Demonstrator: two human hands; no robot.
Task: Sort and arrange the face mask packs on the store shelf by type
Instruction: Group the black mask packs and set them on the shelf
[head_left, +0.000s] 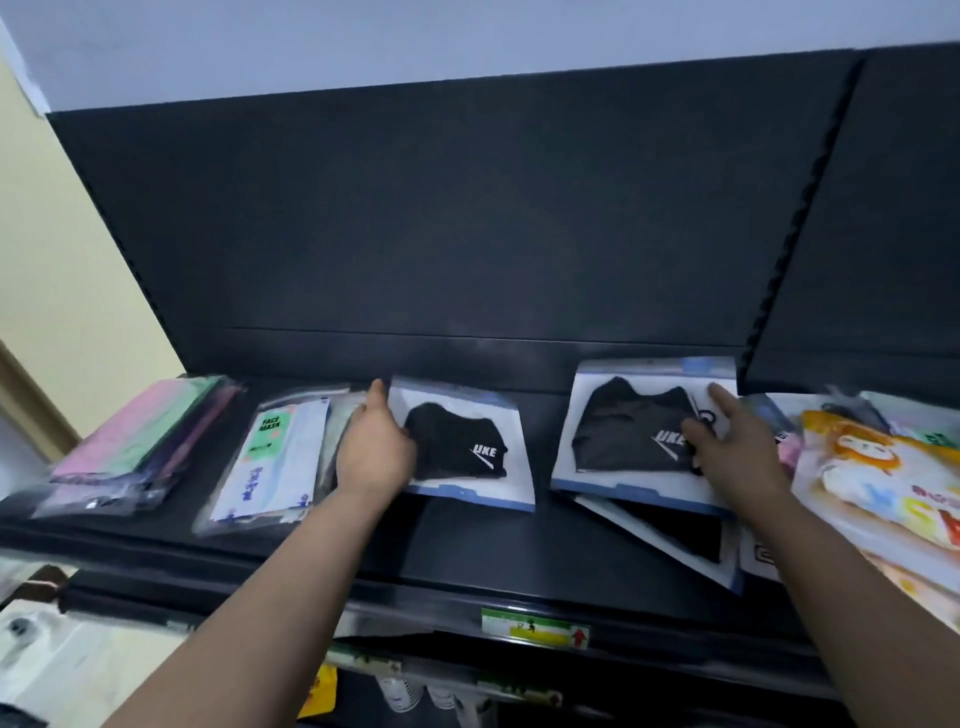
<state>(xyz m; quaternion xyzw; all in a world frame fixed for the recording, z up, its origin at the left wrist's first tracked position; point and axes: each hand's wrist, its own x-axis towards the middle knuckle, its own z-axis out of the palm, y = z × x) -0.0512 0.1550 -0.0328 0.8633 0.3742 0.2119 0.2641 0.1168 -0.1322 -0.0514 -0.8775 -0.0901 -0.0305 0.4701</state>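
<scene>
My left hand (375, 451) grips left edge of flat plastic black-mask pack (464, 451) on dark shelf (467, 551); right hand (732, 447) open, flat on matching pack (631, 434). Light, slippery, floppy; pinch by card edges.

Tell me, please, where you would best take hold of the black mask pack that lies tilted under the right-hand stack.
Probably at the tilted pack's free lower right corner, coming from the front edge of the shelf. Its upper part is pinned under the black mask pack beneath the right hand, while that corner sticks out uncovered, so pinch it thumb on top and slide it out flat.
</scene>
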